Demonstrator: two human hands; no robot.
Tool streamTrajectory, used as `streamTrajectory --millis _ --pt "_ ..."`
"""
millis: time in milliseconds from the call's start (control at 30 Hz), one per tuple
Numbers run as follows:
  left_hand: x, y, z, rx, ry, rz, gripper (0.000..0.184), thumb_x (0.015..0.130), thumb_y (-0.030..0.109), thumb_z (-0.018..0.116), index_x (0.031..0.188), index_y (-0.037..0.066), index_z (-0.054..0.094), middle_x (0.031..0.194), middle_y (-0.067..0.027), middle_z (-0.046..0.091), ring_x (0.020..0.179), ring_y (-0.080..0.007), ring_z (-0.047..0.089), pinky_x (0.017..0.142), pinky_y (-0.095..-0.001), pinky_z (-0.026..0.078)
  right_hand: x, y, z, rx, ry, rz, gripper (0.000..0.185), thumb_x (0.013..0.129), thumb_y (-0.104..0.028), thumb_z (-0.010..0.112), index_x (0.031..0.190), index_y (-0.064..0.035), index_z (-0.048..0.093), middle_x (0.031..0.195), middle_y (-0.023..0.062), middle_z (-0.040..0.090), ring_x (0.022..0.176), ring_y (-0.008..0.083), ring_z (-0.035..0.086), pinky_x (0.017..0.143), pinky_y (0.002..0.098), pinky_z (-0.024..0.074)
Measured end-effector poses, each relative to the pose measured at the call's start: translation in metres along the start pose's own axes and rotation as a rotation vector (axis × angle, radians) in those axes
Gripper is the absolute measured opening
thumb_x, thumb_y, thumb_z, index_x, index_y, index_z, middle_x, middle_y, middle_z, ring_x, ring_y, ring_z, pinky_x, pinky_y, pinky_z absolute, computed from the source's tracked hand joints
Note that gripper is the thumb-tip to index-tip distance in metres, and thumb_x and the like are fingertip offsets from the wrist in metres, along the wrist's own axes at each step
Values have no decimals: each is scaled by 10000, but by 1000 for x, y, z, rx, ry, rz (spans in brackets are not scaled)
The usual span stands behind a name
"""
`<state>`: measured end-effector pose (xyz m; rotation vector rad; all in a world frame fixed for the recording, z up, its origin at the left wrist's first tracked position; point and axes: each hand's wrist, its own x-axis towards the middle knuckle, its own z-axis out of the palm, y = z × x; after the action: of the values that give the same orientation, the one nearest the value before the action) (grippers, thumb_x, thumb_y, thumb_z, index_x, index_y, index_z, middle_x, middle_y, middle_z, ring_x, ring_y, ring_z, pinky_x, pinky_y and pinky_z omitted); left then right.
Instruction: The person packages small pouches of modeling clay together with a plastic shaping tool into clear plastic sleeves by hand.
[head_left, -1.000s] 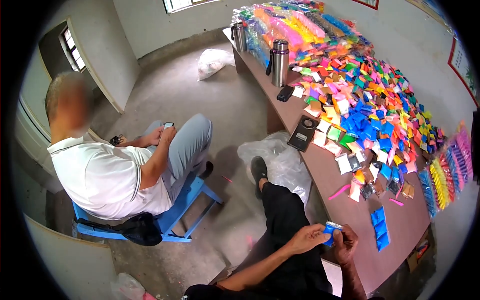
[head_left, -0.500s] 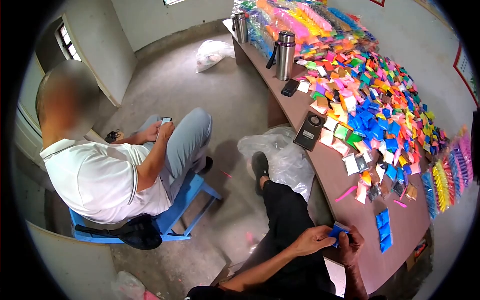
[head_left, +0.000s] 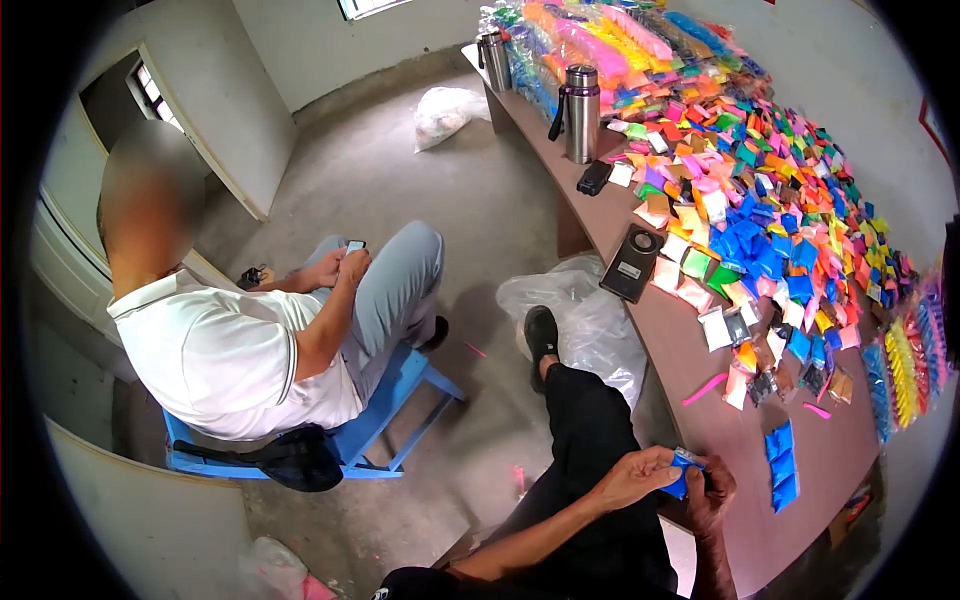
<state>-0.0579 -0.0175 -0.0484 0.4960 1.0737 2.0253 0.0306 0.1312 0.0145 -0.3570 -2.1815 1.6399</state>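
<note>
Between my two hands, above my lap at the table's near edge, is a small blue packet. My left hand pinches it from the left, thumb and fingers closed. From the right, the fingers of my right hand are curled onto the same packet and partly cover it. A strip of joined blue packets lies on the table just right of my hands. Beyond it are loose packets in many colours and two pink plastic pieces, one of them a curved pink strip.
The brown table also carries a dark box-shaped device, a small black object, steel flasks and bagged packets. A seated person on a blue bench holds a phone. A clear plastic bag lies beneath the table edge.
The whole view has shifted slightly, so things appear further right. My fingers have moved a little on the blue packet, which now looks tilted more upright. Both hands still hold it.
</note>
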Motion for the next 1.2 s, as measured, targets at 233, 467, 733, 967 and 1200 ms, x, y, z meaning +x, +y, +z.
streamTrajectory --millis 233,467,733,967,1200 --pt "0 -7 -12 34 10 -51 252 1084 196 663 1241 -2 670 1045 3 716 963 -55 654 871 -243 537 1 -14 -1 -81 -51 69 148 953 -28 709 1085 32 739 927 76 654 813 130 620 711 296 499" --pt "1 -17 -9 -57 17 -53 229 1087 178 655 1238 7 667 1063 -10 725 997 -68 665 907 -244 537 -1 11 -3 -41 -5 -47 149 952 2 696 1090 39 737 962 125 669 819 166 642 710 299 506" --pt "0 -10 -6 -69 51 -51 221 1091 209 653 1206 21 664 1052 4 714 944 -52 647 851 -234 519 3 -13 -2 -173 -31 -7 127 936 20 702 1056 47 731 941 139 676 769 199 642 672 324 505" --pt "1 7 7 -42 141 -122 276 1084 260 668 1225 23 667 1052 8 706 954 -52 639 850 -235 517 5 2 -1 -152 47 -165 124 927 16 694 1042 55 722 926 162 677 761 244 653 664 340 506" --pt "1 -10 -6 -44 101 -97 270 1090 253 656 1216 14 672 1045 13 693 935 -54 627 847 -229 514 2 -14 2 -210 -13 -59 131 923 5 688 1041 55 718 922 168 673 806 270 664 701 353 522"
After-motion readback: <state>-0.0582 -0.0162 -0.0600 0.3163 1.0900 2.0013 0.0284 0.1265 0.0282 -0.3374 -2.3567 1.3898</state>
